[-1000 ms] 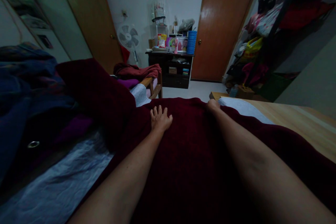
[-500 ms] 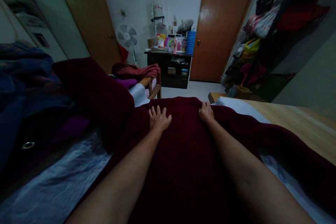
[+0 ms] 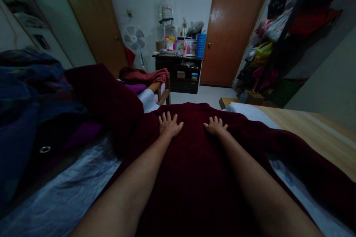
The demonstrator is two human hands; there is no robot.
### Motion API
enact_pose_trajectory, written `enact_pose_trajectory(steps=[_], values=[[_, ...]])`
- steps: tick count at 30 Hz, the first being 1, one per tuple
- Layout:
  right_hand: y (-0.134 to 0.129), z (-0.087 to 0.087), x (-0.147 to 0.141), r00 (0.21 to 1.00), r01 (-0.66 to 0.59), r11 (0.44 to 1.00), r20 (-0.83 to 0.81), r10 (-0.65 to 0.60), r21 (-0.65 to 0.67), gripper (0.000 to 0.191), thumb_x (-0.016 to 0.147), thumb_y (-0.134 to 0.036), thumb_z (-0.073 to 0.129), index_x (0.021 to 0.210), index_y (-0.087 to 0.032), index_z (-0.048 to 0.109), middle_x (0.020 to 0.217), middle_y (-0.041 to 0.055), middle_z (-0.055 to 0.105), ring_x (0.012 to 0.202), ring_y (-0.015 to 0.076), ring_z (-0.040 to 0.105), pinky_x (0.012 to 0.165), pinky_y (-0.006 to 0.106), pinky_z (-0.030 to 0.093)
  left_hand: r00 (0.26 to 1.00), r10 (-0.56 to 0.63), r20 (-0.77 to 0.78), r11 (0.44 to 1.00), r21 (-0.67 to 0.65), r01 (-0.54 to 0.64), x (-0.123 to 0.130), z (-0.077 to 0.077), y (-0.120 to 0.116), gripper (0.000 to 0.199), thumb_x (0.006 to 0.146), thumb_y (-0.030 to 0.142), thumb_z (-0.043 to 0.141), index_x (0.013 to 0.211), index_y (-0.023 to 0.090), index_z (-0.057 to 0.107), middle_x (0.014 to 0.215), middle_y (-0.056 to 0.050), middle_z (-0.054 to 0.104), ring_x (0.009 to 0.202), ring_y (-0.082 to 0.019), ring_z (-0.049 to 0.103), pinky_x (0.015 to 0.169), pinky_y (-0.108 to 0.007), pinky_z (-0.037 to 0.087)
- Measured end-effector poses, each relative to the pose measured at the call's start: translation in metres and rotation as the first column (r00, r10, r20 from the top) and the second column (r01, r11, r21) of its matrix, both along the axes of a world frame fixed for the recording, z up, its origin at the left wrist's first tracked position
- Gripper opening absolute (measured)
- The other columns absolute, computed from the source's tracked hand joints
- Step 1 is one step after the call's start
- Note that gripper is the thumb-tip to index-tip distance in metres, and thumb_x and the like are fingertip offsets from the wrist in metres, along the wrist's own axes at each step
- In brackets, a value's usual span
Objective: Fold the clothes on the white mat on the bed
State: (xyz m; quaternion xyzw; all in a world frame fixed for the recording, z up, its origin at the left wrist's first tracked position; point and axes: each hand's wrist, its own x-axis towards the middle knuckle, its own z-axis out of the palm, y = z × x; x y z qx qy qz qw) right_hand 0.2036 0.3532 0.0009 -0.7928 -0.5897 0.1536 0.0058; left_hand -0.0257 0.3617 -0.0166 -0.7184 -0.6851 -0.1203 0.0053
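A dark red long-sleeved sweater [image 3: 194,170] lies spread on the bed, its neck end far from me. One sleeve reaches out to the right; the other runs up over the clothes at the left. My left hand [image 3: 169,126] rests flat on the sweater near its left shoulder, fingers spread. Near the right shoulder, my right hand [image 3: 216,126] also lies flat with its fingers apart. Neither hand grips the cloth.
A pile of dark blue clothes [image 3: 19,96] is heaped at the left on the pale bedsheet [image 3: 66,185]. Bare wooden board [image 3: 311,126] shows at the right. Beyond are a wooden bed frame [image 3: 166,92], a dark cabinet [image 3: 178,76], a fan [image 3: 135,38] and hanging bags [image 3: 311,22].
My right hand has let go of the sweater's far edge, come a little nearer and opened flat on the cloth. The left hand stays nearly in place.
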Motion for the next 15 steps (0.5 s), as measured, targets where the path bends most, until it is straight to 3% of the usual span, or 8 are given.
enact_pose_trajectory(steps=[3,8,12,15], values=[[-0.017,-0.001,-0.011,1.0,0.023,1.0,-0.009,-0.023,0.019,0.068,0.094,-0.058,0.028,0.153,-0.025,0.022,0.162,0.0117,0.009,0.145,0.0436,0.003,0.106,0.072,0.008,0.998,-0.069,-0.008,0.997,0.042,0.07,0.0,-0.001,-0.001,0.059,0.09,0.053,0.041,0.141,0.025,0.048,0.153,-0.01,0.037,0.142,-0.037,0.025,0.114,-0.058,0.016],[-0.034,-0.008,-0.017,0.997,-0.028,0.969,0.083,0.008,0.245,0.063,0.094,-0.054,0.031,0.149,-0.023,0.034,0.157,0.0138,0.024,0.144,0.0398,0.015,0.111,0.06,0.011,0.939,-0.343,-0.02,0.933,0.108,0.343,-0.001,0.003,-0.007,0.042,0.092,0.028,0.039,0.13,0.028,0.057,0.145,0.0,0.05,0.131,-0.022,0.043,0.11,-0.041,0.033],[-0.037,-0.009,-0.015,0.996,-0.044,0.96,0.085,0.021,0.278,0.06,0.094,-0.051,0.033,0.146,-0.021,0.039,0.156,0.0128,0.029,0.143,0.0348,0.02,0.113,0.053,0.015,0.942,-0.335,0.004,0.942,0.007,0.335,0.004,0.007,-0.016,0.044,0.093,0.028,0.036,0.133,0.023,0.055,0.145,-0.005,0.049,0.132,-0.021,0.043,0.111,-0.039,0.032],[-0.039,-0.008,-0.013,0.994,-0.096,0.96,0.07,0.081,0.263,0.058,0.095,-0.047,0.032,0.147,-0.021,0.037,0.157,0.009,0.028,0.145,0.0291,0.019,0.115,0.05,0.014,0.959,-0.284,0.01,0.954,-0.096,0.283,0.014,0.012,-0.025,0.057,0.092,0.046,0.037,0.141,0.018,0.046,0.153,-0.013,0.038,0.141,-0.031,0.031,0.113,-0.053,0.025]])
